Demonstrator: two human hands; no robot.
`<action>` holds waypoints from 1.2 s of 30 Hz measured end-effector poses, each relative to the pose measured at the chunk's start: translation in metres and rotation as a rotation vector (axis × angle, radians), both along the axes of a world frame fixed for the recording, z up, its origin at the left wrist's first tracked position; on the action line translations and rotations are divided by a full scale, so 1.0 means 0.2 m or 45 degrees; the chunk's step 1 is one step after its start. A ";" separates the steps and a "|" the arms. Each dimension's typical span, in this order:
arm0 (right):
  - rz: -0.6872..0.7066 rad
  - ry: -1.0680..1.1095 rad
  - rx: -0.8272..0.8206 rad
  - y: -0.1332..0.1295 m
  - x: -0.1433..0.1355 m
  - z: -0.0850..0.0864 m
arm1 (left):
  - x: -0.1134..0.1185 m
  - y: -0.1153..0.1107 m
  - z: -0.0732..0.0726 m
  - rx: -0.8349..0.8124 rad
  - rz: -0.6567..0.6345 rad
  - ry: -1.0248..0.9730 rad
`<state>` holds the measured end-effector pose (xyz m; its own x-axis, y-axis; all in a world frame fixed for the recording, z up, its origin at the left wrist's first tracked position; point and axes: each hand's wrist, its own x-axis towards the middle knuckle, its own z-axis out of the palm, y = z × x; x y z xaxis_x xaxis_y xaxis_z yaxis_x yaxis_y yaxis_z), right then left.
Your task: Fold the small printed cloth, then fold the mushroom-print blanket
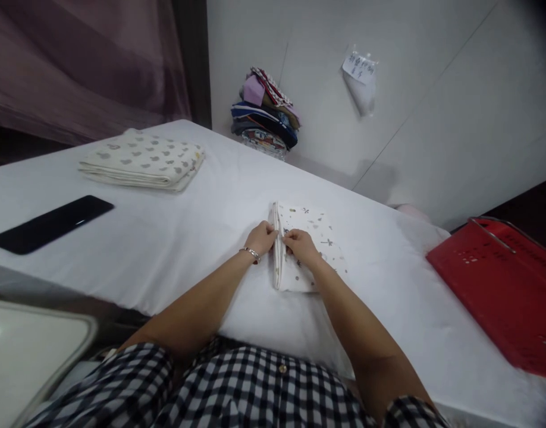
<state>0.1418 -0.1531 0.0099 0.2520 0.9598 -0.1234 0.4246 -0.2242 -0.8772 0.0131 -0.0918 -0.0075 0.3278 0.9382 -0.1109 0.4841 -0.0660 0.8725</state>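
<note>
A small folded white cloth (317,223) with a scattered grey and brown print lies on the white-covered table in front of me. My left hand (261,238), with a bracelet at the wrist, is closed at the cloth's left folded edge. Just right of that edge, my right hand (300,245) pinches the upper layer, its forearm crossing the cloth's lower right part. The fingertips of both hands nearly meet at the layered edge.
A larger folded patterned cloth (141,160) and a black phone (54,223) lie on the table (201,220) at left. At right stands a red basket (500,285). Beyond the far edge are stacked folded clothes (266,116) and a labelled plastic bag (361,80).
</note>
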 end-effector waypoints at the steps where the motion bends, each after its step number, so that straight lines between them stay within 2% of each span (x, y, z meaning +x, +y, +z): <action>1: -0.010 0.044 -0.003 0.00 -0.01 0.00 | -0.01 0.00 0.01 0.087 0.001 0.057; 3: -0.029 0.080 -0.003 0.00 -0.03 0.01 | -0.03 0.00 0.04 0.235 0.023 0.137; 5: -0.053 0.096 -0.010 -0.01 -0.04 0.01 | -0.04 0.00 0.06 0.290 -0.009 0.179; 9: -0.054 0.113 -0.017 -0.02 -0.03 0.01 | -0.05 -0.01 0.08 0.151 -0.176 0.201; 14: 0.019 0.101 0.100 -0.05 0.00 -0.04 | -0.06 -0.03 0.08 0.043 -0.224 0.248; 21: 0.055 -0.040 0.089 -0.22 0.01 -0.06 | -0.06 -0.09 0.09 -0.003 -0.301 0.313; 25: 0.077 -0.127 0.131 -0.29 0.01 -0.06 | -0.06 -0.13 0.10 -0.043 -0.368 0.217; 29: 0.111 -0.208 0.228 -0.30 -0.01 -0.07 | -0.07 -0.15 0.10 -0.079 -0.268 0.100; 32: 0.154 -0.314 0.311 -0.30 -0.02 -0.08 | -0.08 -0.15 0.09 -0.188 -0.187 0.046; 36: 0.160 -0.437 0.364 -0.31 -0.03 -0.08 | -0.10 -0.17 0.08 -0.337 -0.224 -0.005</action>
